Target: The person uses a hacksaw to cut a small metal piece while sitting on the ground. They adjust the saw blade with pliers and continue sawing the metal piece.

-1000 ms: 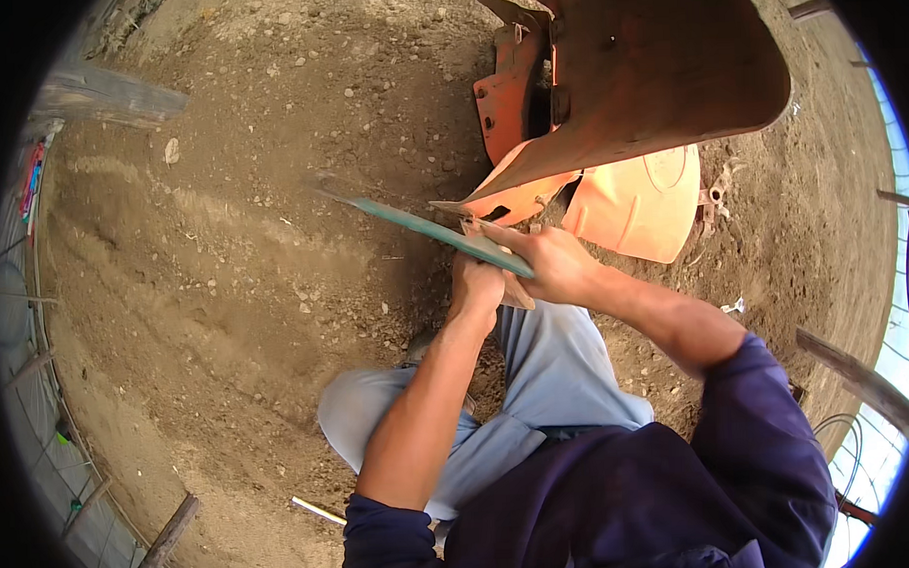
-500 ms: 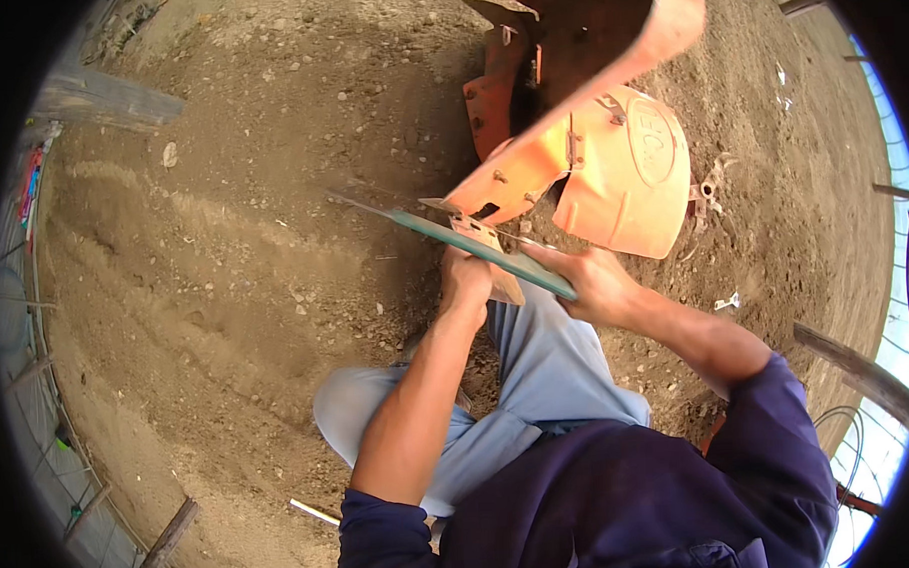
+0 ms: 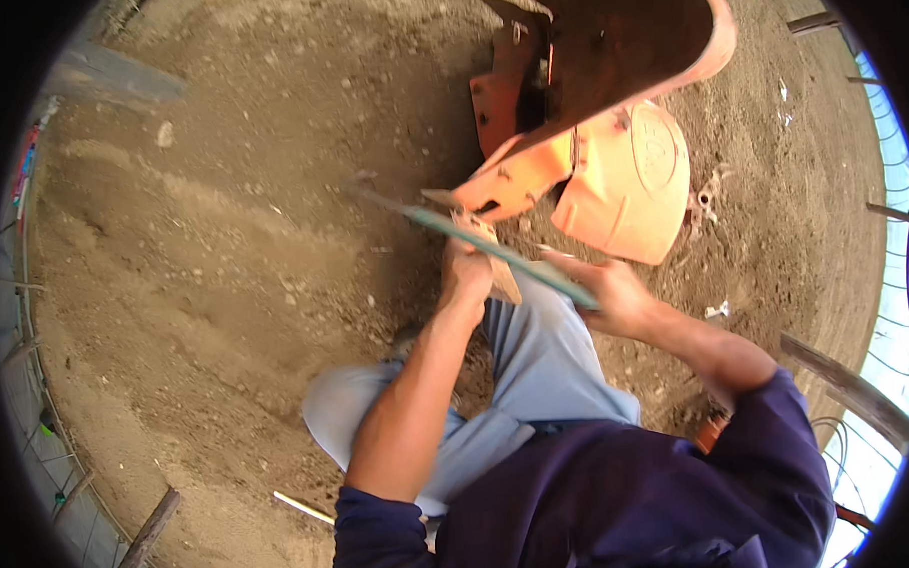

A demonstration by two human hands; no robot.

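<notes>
My right hand point(image 3: 615, 296) is closed around the near end of a long, thin green tool point(image 3: 514, 260). The tool slants up to the left and ends in a narrow grey part blurred by motion, so its exact kind is unclear. Beneath it, my left hand point(image 3: 468, 275) grips a worn, slotted orange-brown plate point(image 3: 505, 282), its fingers partly hidden by the tool. The tool crosses over this plate. Just beyond it stands a large curved orange metal guard point(image 3: 657, 72), with a second rounded orange cover point(image 3: 631, 183) beside it, both fitted with bolts.
A rusty metal part with arms point(image 3: 707, 203) lies right of the cover, and a small pale metal piece point(image 3: 717, 309) nearer me. Wooden posts point(image 3: 847, 385) stand at the right and left edges. A white strip point(image 3: 302, 507) rests on the dirt floor point(image 3: 205, 293).
The green tool has slid a little to the right and toward me, with my right hand on it. My left hand keeps its grip on the plate. The view has shifted slightly.
</notes>
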